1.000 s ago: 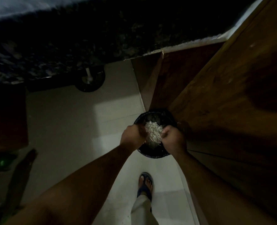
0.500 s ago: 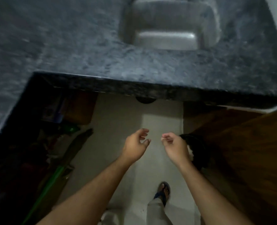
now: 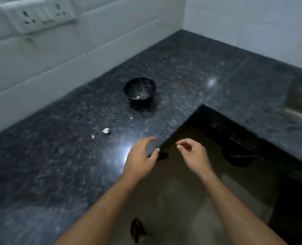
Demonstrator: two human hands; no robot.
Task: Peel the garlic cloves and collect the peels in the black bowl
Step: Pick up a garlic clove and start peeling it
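Peels dumped; both hands, left (image 3: 139, 156) and right (image 3: 193, 154), now loose and empty, return toward the near-empty bowl (image 3: 140, 89) on the table (image 3: 190, 71)

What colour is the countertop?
Dark grey-black speckled stone countertop, glossy, seen best in the head view.

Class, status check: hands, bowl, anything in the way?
Left hand open, empty. Right hand loosely curled, apparently empty. Bowl on counter, few scraps inside. Peels loose beside it.
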